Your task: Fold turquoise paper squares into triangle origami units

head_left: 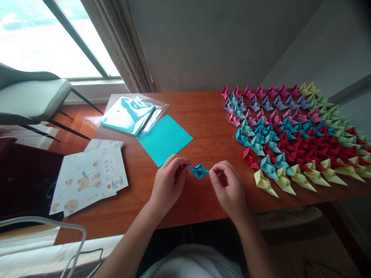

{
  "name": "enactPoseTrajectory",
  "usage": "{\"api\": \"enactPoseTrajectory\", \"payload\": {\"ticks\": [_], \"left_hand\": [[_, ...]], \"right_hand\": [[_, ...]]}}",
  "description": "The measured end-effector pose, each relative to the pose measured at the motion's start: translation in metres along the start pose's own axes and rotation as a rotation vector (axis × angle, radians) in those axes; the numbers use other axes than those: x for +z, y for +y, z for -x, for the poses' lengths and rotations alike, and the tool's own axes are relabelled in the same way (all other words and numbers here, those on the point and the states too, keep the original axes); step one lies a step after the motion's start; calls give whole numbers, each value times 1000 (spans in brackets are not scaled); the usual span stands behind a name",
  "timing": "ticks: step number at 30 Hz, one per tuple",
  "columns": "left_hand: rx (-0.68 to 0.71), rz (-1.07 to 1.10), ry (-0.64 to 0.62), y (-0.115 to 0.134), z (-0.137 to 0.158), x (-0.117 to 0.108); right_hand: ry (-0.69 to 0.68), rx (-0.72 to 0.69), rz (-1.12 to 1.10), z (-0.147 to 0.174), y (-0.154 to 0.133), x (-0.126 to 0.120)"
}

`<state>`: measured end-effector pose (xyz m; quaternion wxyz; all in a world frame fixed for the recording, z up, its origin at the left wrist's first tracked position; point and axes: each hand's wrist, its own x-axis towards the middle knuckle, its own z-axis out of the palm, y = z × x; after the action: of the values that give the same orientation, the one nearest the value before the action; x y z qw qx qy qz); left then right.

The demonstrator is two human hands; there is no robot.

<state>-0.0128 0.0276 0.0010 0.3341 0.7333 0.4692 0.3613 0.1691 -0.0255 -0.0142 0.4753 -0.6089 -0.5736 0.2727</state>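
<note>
A small blue origami boat [199, 171] is held by its two pointed ends above the wooden table, near the front edge. My left hand [173, 179] pinches the left tip between thumb and fingers. At the other tip, my right hand [227, 185] grips with thumb and forefinger. Just beyond my left hand lies a flat turquoise sheet of paper [165, 139], turned diamond-wise. Several folded paper boats stand to the right of my right hand, the closest being a pale yellow one [264, 182] and a dark red one [249, 157].
A plastic-wrapped stack of turquoise paper [129, 114] lies at the back left of the wooden table [203, 112]. Printed sheets with bears [92, 177] overhang the left edge. Rows of coloured boats [290, 127] cover the right side. A chair [37, 96] stands by the window.
</note>
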Motion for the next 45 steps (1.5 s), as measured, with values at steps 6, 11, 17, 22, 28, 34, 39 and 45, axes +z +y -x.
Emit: {"api": "enactPoseTrajectory", "payload": {"ticks": [6,11,17,22,28,34,39,45], "left_hand": [[-85,192,66,-3,0,-3],[-113,341,89,1,-1,-5],[-96,282,80,1,-1,-4],[-40,194,83,0,-1,-3],[-34,150,81,0,-1,-1],[-75,88,55,-3,-1,-1],[-105,80,90,-4,0,-1],[-115,70,106,-3,0,-1]], "right_hand": [[74,95,-171,0,5,-2],[188,125,-289,2,7,-5],[208,104,-229,1,7,-6],[130,51,-125,0,6,-3],[127,41,-37,-1,6,-2],[99,60,28,-3,4,0],[146,70,14,-3,5,1],[192,72,-25,-1,7,-1]]}}
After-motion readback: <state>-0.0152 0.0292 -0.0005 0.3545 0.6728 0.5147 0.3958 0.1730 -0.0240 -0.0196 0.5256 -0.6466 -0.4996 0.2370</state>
